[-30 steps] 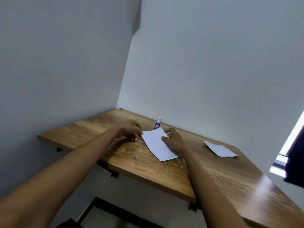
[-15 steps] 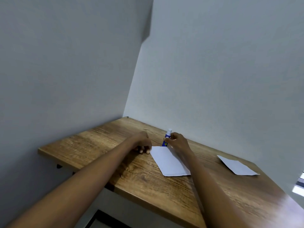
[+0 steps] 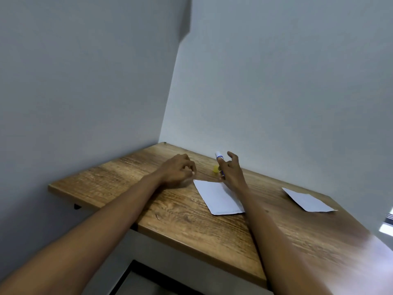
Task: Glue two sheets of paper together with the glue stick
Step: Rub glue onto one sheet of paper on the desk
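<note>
One white sheet of paper [image 3: 217, 199] lies flat on the wooden table [image 3: 180, 222], between my two hands. A second white sheet [image 3: 308, 201] lies apart, further right. My right hand [image 3: 232, 170] is at the first sheet's far corner and grips the blue glue stick [image 3: 220, 161], which is tilted with its white end up; two fingers stick up free. A small yellow piece [image 3: 216, 169] shows just left of the stick's lower end. My left hand [image 3: 177, 169] rests on the table by the sheet's left corner, fingers curled with nothing in them.
Grey walls meet in a corner right behind the table [image 3: 163, 143]. The table's front edge runs diagonally from the left to the lower right. A bright window edge [image 3: 386, 224] shows at the far right.
My right hand left the sheet, reached to the glue stick by the wall, took hold of it and tilted it. My left hand drew back off the sheet's corner.
</note>
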Demonstrator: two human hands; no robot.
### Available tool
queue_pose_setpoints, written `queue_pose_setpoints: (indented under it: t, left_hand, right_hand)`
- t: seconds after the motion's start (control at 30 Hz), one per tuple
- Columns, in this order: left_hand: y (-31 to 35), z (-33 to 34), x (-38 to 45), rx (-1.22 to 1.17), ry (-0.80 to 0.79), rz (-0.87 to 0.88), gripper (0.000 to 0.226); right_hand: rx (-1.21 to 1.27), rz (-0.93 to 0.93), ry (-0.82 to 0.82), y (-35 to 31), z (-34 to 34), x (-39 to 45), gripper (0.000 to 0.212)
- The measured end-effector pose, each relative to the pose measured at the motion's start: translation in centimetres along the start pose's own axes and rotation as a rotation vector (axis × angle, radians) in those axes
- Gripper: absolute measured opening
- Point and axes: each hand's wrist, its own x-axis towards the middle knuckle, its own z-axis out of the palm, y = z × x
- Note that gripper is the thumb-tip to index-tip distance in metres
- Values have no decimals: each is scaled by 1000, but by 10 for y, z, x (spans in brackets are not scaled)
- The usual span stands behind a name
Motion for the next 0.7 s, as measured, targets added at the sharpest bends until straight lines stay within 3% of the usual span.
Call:
queue_pose_setpoints:
  t: [0.13, 0.33, 0.47, 0.7]
  left_hand:
    - [2, 2, -9, 133, -148, 41, 36]
    - [-1, 15, 5, 290, -154, 27, 31]
    - [-2, 19, 9, 318, -198, 23, 36]
    - [-3, 18, 6, 365, -191, 111, 47]
  right_hand:
    - [34, 6, 134, 5, -10, -2, 25]
    - [227, 82, 245, 8, -19, 1, 18]
    - [150, 34, 170, 6, -10, 1, 9]
    - [-127, -33, 151, -2, 11, 0, 24]
